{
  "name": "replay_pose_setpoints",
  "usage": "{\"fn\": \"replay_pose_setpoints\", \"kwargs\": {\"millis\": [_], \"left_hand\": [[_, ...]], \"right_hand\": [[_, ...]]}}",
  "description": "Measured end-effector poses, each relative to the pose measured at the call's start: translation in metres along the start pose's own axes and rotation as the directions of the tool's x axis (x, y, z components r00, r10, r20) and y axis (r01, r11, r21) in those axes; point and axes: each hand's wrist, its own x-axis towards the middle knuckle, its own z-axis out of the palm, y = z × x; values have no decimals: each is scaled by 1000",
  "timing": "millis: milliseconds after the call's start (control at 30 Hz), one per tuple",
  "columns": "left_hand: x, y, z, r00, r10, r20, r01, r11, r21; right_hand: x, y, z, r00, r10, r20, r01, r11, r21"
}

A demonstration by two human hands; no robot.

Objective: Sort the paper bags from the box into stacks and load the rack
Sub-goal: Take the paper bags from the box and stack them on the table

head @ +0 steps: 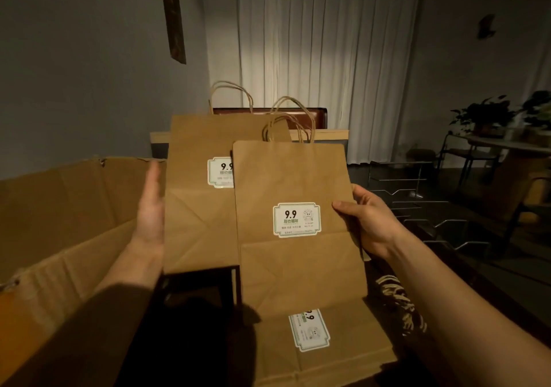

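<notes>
We hold two flat paper bags upright in front of us, and the step in hand looks to be telling them apart by size before each goes to its stack. Our right hand (366, 216) pinches the right edge of the smaller bag (298, 207), thumb on the printed face and fingers curled behind. Our left hand (150, 207) lies with straight fingers flat against the left edge of the larger bag (196, 207), steadying rather than gripping it; the smaller bag overlaps the larger one's right side. To do this well, we should square the bottom edges together so the difference shows plainly, keep the labels facing us, and keep the twisted handles from tangling. A stack of bags (322, 342) lies below our right forearm, the open cardboard box (65, 213) stands at our left, and the wire rack (417, 204) waits at the right.
</notes>
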Motion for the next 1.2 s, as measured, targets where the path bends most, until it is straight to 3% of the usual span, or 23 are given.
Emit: {"fn": "replay_pose_setpoints", "kwargs": {"millis": [100, 233, 367, 500, 700, 933, 1067, 1200], "left_hand": [[-10, -16, 40, 996, 46, 73, -62, 970, 235], [-16, -33, 66, 942, 325, 81, -327, 840, 434], [-31, -44, 70, 906, 403, 132, -416, 785, 459], [-38, -57, 72, 865, 490, 110, -479, 738, 476], [-8, -55, 63, 874, 484, 43, -436, 742, 509], [7, -101, 24, 966, 259, 6, -213, 782, 586], [7, -111, 14, 984, 171, -46, -118, 828, 549], [3, -126, 3, 993, 99, -57, -45, 797, 602]], "right_hand": [[-8, 1, 9, 995, -91, -47, 91, 996, 8], [-23, -2, 22, 959, -256, -123, 255, 967, -30], [-50, -5, 25, 896, -428, -115, 404, 896, -183], [-63, -1, 31, 871, -484, -89, 449, 856, -255], [-13, -6, 29, 954, -296, -46, 274, 924, -267], [14, 47, 19, 987, -121, -107, 94, 970, -226], [16, 63, 12, 997, -49, -57, 29, 951, -309], [19, 71, 8, 999, 32, -7, -32, 929, -370]]}}
